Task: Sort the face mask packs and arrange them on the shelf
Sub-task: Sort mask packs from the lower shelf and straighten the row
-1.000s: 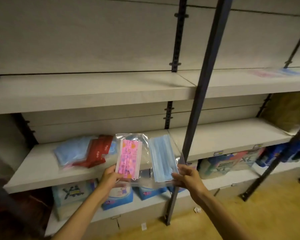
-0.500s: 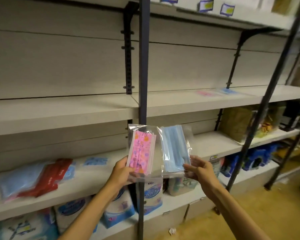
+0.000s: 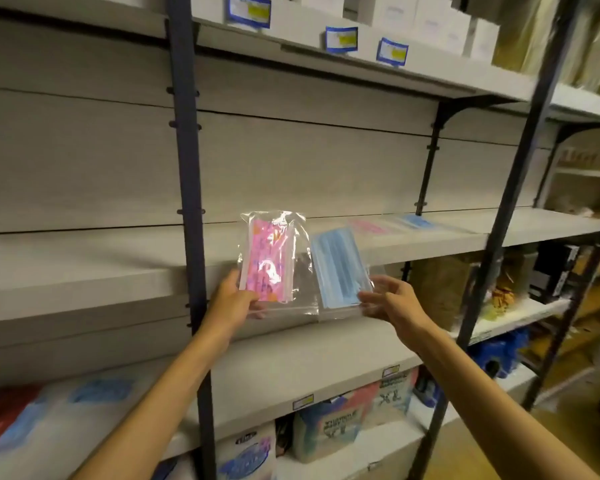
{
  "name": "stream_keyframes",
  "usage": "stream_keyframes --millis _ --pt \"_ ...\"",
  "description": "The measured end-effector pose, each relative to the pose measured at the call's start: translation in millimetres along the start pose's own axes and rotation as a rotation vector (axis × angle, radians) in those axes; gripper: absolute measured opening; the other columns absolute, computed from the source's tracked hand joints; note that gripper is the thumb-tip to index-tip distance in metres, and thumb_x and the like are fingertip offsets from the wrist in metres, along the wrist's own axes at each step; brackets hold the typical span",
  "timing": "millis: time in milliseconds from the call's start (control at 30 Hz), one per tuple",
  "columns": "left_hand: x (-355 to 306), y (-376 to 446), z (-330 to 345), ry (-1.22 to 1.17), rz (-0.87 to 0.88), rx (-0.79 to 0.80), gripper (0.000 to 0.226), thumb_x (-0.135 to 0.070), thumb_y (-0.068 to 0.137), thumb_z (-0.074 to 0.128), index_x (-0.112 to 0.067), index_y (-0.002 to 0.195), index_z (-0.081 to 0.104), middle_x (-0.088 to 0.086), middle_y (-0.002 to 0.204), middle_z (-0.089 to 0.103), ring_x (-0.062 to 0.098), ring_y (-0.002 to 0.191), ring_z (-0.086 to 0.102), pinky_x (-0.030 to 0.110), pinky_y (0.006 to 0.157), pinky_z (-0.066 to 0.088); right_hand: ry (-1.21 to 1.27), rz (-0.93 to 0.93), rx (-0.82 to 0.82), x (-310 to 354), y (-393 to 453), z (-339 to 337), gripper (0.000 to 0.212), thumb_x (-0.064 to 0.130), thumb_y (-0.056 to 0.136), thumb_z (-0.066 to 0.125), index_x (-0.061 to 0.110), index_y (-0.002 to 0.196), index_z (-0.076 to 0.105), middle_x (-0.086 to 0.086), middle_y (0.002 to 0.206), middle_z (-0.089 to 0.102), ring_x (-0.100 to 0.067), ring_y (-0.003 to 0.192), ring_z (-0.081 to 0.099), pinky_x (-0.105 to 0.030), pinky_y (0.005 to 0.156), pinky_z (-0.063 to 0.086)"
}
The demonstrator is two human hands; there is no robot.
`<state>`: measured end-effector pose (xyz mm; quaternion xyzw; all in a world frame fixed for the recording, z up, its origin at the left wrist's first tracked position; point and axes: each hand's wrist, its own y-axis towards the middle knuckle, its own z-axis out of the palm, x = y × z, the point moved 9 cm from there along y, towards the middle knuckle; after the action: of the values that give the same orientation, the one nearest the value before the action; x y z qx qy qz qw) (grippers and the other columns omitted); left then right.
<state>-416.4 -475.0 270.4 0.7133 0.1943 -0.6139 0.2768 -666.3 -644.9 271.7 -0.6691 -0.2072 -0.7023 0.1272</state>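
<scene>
My left hand [image 3: 231, 299] grips a clear pack of pink patterned masks [image 3: 269, 261] by its lower edge. My right hand [image 3: 392, 301] pinches a clear pack of blue masks [image 3: 338, 268] at its lower right corner. Both packs are held upright, side by side, in front of the edge of the grey middle shelf [image 3: 447, 242]. Farther right on that shelf lie a pink pack [image 3: 368, 227] and a blue pack [image 3: 414, 222], flat and next to each other. At the lower left, blurred blue packs [image 3: 99, 389] and a red pack [image 3: 0, 410] lie on the lower shelf [image 3: 291, 362].
A dark steel upright [image 3: 187, 202] stands just left of my left hand, another [image 3: 510, 202] to the right. White boxes [image 3: 440, 26] with blue price tags sit on the top shelf. Tissue packs [image 3: 329, 431] fill the bottom shelf. Brown goods [image 3: 440, 289] stand at the right.
My view has swung up and right. Both hands have lifted the two packs from the lower shelf's level up to the middle shelf's front edge.
</scene>
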Motion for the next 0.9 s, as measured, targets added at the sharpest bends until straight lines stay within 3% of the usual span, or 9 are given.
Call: stream_keyframes --millis 100,200,300,467,567,633,733,833,900 --pt "-14.1 30.5 9.3 -0.019 0.007 -0.068 0.041 0.005 0.092 0.053 -0.016 0.126 0.055 0.005 0.108 0.069 0.018 0.077 0.071 0.022 0.053 0.056 -0.027 -0.022 0.031 16.7 41.1 -4.2 0.029 -0.003 0.082 0.073 0.007 0.107 0.062 -0.02 0.101 0.07 -0.03 0.079 0.07 -0.032 0.069 0.061" --pt "-24.1 54.7 19.6 -0.053 0.009 -0.114 0.034 0.007 0.091 0.052 -0.017 0.114 0.059 0.005 0.102 0.07 0.023 0.08 0.071 0.028 0.057 0.058 -0.03 -0.011 0.064 29.2 84.3 -1.5 0.034 -0.005 0.082 0.072 -0.001 0.113 0.06 -0.019 0.099 0.07 -0.027 0.076 0.07 -0.029 0.066 0.061" --pt "-35.2 76.3 32.3 -0.07 0.024 -0.13 0.033 0.009 0.09 0.049 -0.019 0.105 0.059 0.009 0.1 0.071 0.019 0.067 0.071 0.034 0.062 0.06 -0.075 -0.005 0.106 36.9 125.9 6.1 0.032 -0.007 0.08 0.071 0.0 0.109 0.06 -0.021 0.097 0.069 -0.027 0.077 0.072 -0.027 0.066 0.06" --pt "-51.5 114.9 39.7 -0.035 0.014 -0.207 0.036 0.007 0.09 0.046 -0.01 0.12 0.055 0.014 0.107 0.068 0.021 0.064 0.07 0.029 0.057 0.058 -0.263 -0.002 0.134 32.9 195.9 19.8 0.013 -0.009 0.078 0.07 0.002 0.081 0.063 -0.016 0.077 0.062 -0.026 0.072 0.06 -0.03 0.068 0.054" --pt "-53.6 132.8 43.3 -0.013 -0.009 -0.256 0.039 0.005 0.09 0.046 -0.01 0.125 0.053 0.014 0.11 0.068 0.02 0.065 0.071 0.027 0.055 0.056 -0.416 -0.012 0.124 23.9 234.8 24.8 0.008 -0.003 0.076 0.074 -0.006 0.081 0.068 -0.016 0.07 0.064 -0.025 0.068 0.057 -0.032 0.064 0.049" --pt "-54.7 144.0 46.5 0.001 -0.018 -0.28 0.041 0.005 0.09 0.046 -0.01 0.127 0.053 0.014 0.112 0.067 0.018 0.065 0.071 0.027 0.059 0.057 -0.516 -0.032 0.111 20.9 258.1 25.7 0.026 0.005 0.075 0.079 -0.01 0.095 0.07 -0.022 0.083 0.072 -0.024 0.071 0.061 -0.035 0.066 0.053" --pt "-59.0 160.0 52.2 0.026 -0.014 -0.307 0.041 0.006 0.09 0.047 -0.011 0.127 0.054 0.013 0.112 0.067 0.016 0.063 0.071 0.026 0.059 0.057 -0.721 -0.062 0.11 20.4 281.5 29.3 0.056 0.023 0.073 0.086 -0.004 0.115 0.061 -0.019 0.111 0.068 -0.026 0.094 0.063 -0.041 0.081 0.053" --pt "-63.3 175.9 55.7 0.04 0.0 -0.341 0.039 0.007 0.089 0.047 -0.009 0.124 0.056 0.014 0.111 0.068 0.015 0.062 0.071 0.028 0.06 0.058 -1.012 -0.179 0.092 26.4 290.7 36.6 0.06 0.042 0.079 0.076 0.005 0.119 0.053 -0.014 0.115 0.062 -0.03 0.102 0.06 -0.036 0.08 0.049" --pt "-63.3 183.8 58.8 0.041 -0.003 -0.364 0.038 0.007 0.088 0.046 -0.008 0.122 0.056 0.015 0.11 0.069 0.015 0.06 0.07 0.029 0.061 0.058 -1.263 -0.305 0.084 26.9 295.0 44.3 0.061 0.056 0.083 0.06 0.01 0.122 0.056 -0.015 0.12 0.06 -0.034 0.109 0.058 -0.038 0.086 0.046"
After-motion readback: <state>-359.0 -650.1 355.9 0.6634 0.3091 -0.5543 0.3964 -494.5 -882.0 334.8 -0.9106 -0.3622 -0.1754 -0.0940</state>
